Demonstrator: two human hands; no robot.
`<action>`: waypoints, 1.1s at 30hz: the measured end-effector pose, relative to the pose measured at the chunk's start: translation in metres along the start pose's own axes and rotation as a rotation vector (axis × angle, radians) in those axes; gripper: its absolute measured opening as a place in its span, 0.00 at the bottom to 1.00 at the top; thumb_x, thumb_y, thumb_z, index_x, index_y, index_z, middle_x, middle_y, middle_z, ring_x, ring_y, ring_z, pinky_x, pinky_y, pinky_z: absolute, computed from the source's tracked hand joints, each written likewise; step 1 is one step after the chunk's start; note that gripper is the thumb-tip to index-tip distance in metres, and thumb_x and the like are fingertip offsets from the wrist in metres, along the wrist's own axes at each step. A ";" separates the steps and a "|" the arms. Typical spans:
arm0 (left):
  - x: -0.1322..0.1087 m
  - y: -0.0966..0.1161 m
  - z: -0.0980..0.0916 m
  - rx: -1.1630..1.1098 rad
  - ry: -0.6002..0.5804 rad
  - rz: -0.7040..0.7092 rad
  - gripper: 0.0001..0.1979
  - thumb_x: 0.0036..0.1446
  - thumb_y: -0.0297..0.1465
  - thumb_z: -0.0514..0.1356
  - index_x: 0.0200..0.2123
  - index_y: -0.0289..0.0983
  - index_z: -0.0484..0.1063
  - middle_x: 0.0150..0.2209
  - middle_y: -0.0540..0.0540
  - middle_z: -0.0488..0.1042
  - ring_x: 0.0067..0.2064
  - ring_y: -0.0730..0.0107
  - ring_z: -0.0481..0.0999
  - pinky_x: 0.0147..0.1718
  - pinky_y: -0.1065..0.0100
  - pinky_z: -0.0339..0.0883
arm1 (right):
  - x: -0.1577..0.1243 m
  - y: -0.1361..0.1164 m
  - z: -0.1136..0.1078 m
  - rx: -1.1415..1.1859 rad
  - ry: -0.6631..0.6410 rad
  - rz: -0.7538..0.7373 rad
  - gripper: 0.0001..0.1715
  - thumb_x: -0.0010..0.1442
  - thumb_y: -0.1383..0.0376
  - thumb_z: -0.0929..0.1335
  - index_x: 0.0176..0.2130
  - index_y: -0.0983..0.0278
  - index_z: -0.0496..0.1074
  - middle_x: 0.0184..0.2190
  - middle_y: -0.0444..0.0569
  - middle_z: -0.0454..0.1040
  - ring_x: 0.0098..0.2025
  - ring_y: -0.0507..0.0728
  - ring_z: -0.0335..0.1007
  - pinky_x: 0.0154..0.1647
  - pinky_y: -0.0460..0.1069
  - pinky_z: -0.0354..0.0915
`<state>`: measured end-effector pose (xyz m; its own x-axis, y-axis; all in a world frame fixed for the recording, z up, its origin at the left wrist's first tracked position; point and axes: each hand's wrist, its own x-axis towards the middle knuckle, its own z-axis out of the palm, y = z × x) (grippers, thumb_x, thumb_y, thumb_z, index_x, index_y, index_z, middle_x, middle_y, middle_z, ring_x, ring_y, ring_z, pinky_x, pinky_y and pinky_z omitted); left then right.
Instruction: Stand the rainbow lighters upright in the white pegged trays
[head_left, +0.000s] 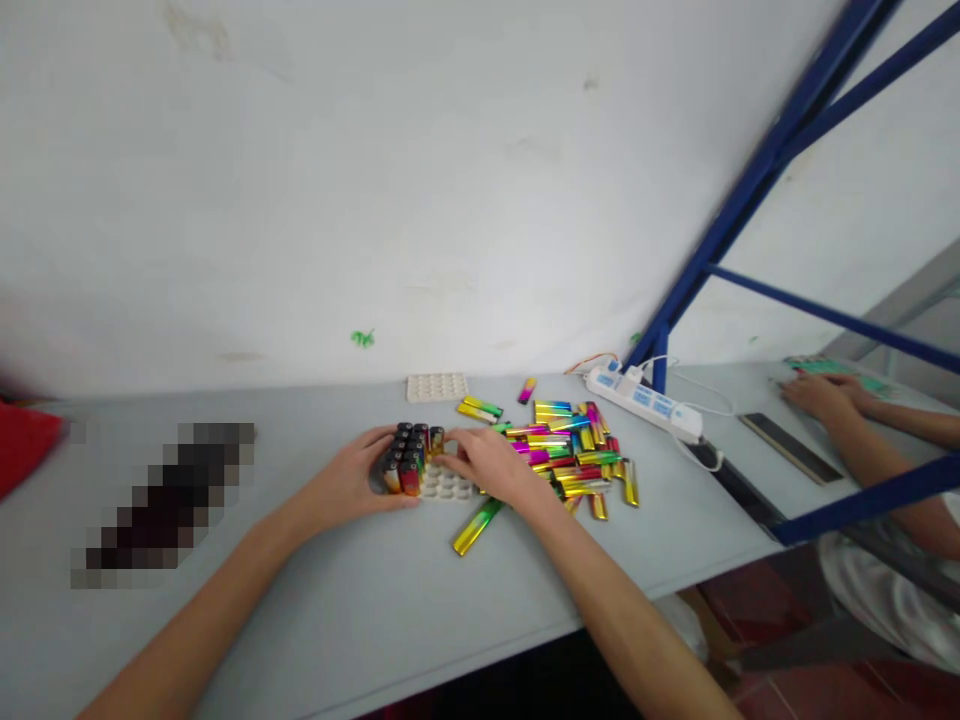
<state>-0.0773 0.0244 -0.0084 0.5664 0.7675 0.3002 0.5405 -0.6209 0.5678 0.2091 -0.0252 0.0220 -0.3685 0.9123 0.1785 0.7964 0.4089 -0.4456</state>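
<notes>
The left hand [354,474] clamps round black-topped cylinders [409,452] upright in the pale tray [448,486], seemingly to steady them; the grip of the right hand [491,464] meets a gold cylinder [436,441] beside them, whether clamped I cannot tell; loose cylinders [555,450] lie right, presumably for easy reach.
</notes>
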 end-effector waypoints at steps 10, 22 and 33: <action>0.005 -0.011 0.006 0.046 0.051 0.007 0.40 0.45 0.61 0.80 0.58 0.49 0.86 0.63 0.38 0.89 0.62 0.30 0.89 0.67 0.39 0.85 | -0.010 0.029 -0.032 0.153 0.231 0.033 0.17 0.87 0.55 0.70 0.50 0.61 0.84 0.43 0.52 0.87 0.45 0.60 0.82 0.54 0.52 0.71; 0.001 -0.013 0.005 0.096 0.041 -0.009 0.42 0.47 0.64 0.79 0.59 0.47 0.87 0.65 0.37 0.88 0.63 0.29 0.89 0.68 0.39 0.85 | -0.095 0.149 -0.117 -0.020 0.166 0.163 0.15 0.65 0.74 0.81 0.50 0.60 0.90 0.52 0.58 0.89 0.57 0.69 0.86 0.68 0.65 0.76; -0.001 -0.017 0.002 0.123 -0.013 -0.022 0.44 0.51 0.63 0.77 0.64 0.44 0.87 0.69 0.35 0.86 0.66 0.30 0.88 0.72 0.43 0.82 | -0.096 0.131 -0.106 0.125 0.334 0.257 0.22 0.78 0.51 0.73 0.58 0.61 0.90 0.41 0.54 0.89 0.38 0.63 0.82 0.46 0.56 0.76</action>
<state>-0.0855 0.0336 -0.0200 0.5615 0.7793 0.2782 0.6244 -0.6197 0.4756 0.4000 -0.0563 0.0397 0.0254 0.9495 0.3128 0.7703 0.1808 -0.6115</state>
